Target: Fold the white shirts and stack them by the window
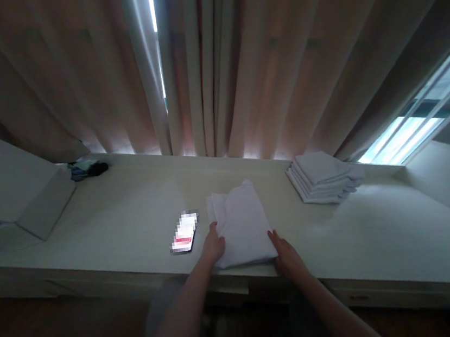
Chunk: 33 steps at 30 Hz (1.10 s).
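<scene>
A folded white cloth (242, 224) lies flat on the pale counter in front of me. My left hand (213, 244) is closed on its left edge, with the thumb over the fabric. At the opposite edge, my right hand (287, 251) grips the lower right side, its fingertips against the cloth; part of that grip is hidden. Loose layers show along the cloth's upper left side. Just left of my left hand lies a phone (184, 232) with a lit, blurred-out screen.
A stack of folded white cloths (322, 175) stands at the back right of the counter (124, 219). On the left is a large white box-like object (8, 178), with a small dark bundle (87, 168) beside it. Long curtains (278, 63) hang behind the counter.
</scene>
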### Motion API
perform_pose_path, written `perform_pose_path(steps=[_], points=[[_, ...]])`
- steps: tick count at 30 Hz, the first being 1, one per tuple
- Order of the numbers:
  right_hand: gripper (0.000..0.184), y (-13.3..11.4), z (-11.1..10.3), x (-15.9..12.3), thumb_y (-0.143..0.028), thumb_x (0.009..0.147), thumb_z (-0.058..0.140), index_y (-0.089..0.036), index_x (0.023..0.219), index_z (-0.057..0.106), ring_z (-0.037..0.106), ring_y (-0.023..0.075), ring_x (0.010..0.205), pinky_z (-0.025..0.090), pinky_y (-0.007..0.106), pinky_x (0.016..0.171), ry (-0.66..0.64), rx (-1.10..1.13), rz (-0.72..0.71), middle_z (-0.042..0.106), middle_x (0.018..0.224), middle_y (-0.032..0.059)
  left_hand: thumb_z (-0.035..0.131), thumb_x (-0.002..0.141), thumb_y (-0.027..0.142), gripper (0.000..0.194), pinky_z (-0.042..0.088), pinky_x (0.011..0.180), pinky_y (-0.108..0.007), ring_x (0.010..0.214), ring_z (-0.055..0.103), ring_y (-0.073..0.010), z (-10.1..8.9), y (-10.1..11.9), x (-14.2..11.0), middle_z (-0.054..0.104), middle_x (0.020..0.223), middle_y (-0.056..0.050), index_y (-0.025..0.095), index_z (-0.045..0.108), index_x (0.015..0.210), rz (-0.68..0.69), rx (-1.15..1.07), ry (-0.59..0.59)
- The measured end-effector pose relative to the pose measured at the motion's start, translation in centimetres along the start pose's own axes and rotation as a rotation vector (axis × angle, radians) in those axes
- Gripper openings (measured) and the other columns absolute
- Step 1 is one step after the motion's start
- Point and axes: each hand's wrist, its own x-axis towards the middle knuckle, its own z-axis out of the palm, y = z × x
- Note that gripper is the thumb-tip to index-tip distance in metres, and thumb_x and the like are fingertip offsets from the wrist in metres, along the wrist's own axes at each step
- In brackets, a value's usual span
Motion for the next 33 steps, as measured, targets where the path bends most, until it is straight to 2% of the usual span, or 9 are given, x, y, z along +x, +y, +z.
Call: perform_pose_path(steps=[5, 7, 9, 11, 14, 17, 20, 25, 33], points=[[0.088, 2.9, -1.8, -2.8, 0.002, 0.055, 0.035, -0.018, 0.139, 0.019, 0.015, 0.021, 0.131, 0.024, 0.042, 0.104, -0.032, -0.086, -0.019, 0.008, 0.146, 0.0055, 0.041, 0.073, 0.015, 0.059, 0.037, 0.091, -0.025, 0.105, 0.052, -0.0155, 2.5, 2.3, 0.2, 0.053, 0.12, -0.01, 0.014, 0.024, 0.129, 0.082, -0.037, -0.042], [0.082, 3.4, -2.8, -3.8, -0.002, 0.06, 0.039, -0.017, 0.138, 0.021, 0.009, 0.0215, 0.132, 0.022, 0.042, 0.105, -0.087, -0.091, -0.058, 0.005, 0.146, 0.0062, 0.042, 0.071, 0.014, 0.062, 0.035, 0.093, -0.026, 0.108, 0.049, -0.0163, 2.7, 2.7, 0.0, 0.051, 0.121, -0.011, 0.013, 0.024, 0.13, 0.097, -0.036, -0.054], [0.073, 3.5, -4.0, -4.2, -0.013, 0.07, 0.045, -0.018, 0.139, 0.02, 0.004, 0.0227, 0.132, 0.02, 0.043, 0.105, -0.144, -0.068, -0.118, 0.003, 0.146, 0.0062, 0.044, 0.072, 0.014, 0.064, 0.031, 0.096, -0.029, 0.115, 0.043, -0.0188, 2.6, 3.1, -0.3, 0.046, 0.126, -0.013, 0.012, 0.023, 0.132, 0.11, 0.008, -0.035], [0.068, 3.3, -5.0, -3.8, -0.028, 0.078, 0.046, -0.018, 0.139, 0.018, 0.001, 0.0235, 0.132, 0.019, 0.045, 0.105, -0.164, -0.031, -0.165, 0.004, 0.146, 0.0066, 0.043, 0.075, 0.019, 0.062, 0.025, 0.1, -0.034, 0.121, 0.035, -0.0229, 2.2, 3.7, -0.8, 0.04, 0.131, -0.014, 0.014, 0.023, 0.134, 0.164, 0.13, 0.024], [0.062, 2.7, -5.9, -1.4, -0.039, 0.085, 0.038, -0.017, 0.139, 0.018, 0.003, 0.0227, 0.132, 0.018, 0.045, 0.105, -0.107, -0.012, -0.157, 0.009, 0.145, 0.0084, 0.042, 0.081, 0.029, 0.056, 0.015, 0.104, -0.042, 0.128, 0.022, -0.0273, 2.3, 5.0, -1.6, 0.031, 0.138, -0.012, 0.02, 0.027, 0.134, 0.359, 0.358, 0.086], [0.06, 1.9, -5.3, 1.8, -0.041, 0.087, 0.034, -0.014, 0.138, 0.02, 0.003, 0.0226, 0.132, 0.017, 0.044, 0.105, -0.076, -0.046, -0.102, 0.011, 0.145, 0.0097, 0.042, 0.081, 0.036, 0.055, 0.007, 0.105, -0.046, 0.132, 0.011, -0.0285, 3.3, 5.8, -2.1, 0.022, 0.144, -0.008, 0.024, 0.03, 0.133, 0.521, 0.466, 0.036], [0.062, 1.1, -3.7, 3.8, -0.046, 0.086, 0.034, -0.012, 0.137, 0.024, 0.003, 0.0248, 0.132, 0.015, 0.045, 0.105, -0.124, -0.077, -0.089, 0.012, 0.144, 0.0109, 0.039, 0.082, 0.042, 0.054, 0.006, 0.104, -0.05, 0.132, 0.01, -0.03, 4.4, 5.0, -2.0, 0.021, 0.144, -0.007, 0.026, 0.032, 0.133, 0.525, 0.518, -0.03], [0.06, 0.8, -1.3, 3.6, -0.048, 0.086, 0.032, -0.014, 0.136, 0.029, 0.006, 0.0264, 0.132, 0.011, 0.046, 0.105, -0.115, -0.095, -0.073, 0.016, 0.143, 0.0108, 0.032, 0.085, 0.047, 0.054, 0.004, 0.104, -0.051, 0.133, 0.007, -0.0282, 4.8, 3.0, -1.8, 0.019, 0.145, -0.004, 0.028, 0.027, 0.135, 0.541, 0.56, -0.062], [0.062, 0.6, -1.5, 3.2, -0.049, 0.086, 0.033, -0.013, 0.136, 0.03, 0.008, 0.0272, 0.132, 0.011, 0.045, 0.105, -0.098, -0.1, -0.056, 0.016, 0.143, 0.0112, 0.029, 0.085, 0.048, 0.054, 0.005, 0.104, -0.05, 0.133, 0.008, -0.0281, 4.7, 3.4, -1.9, 0.02, 0.145, -0.005, 0.027, 0.028, 0.135, 0.55, 0.605, -0.059]])
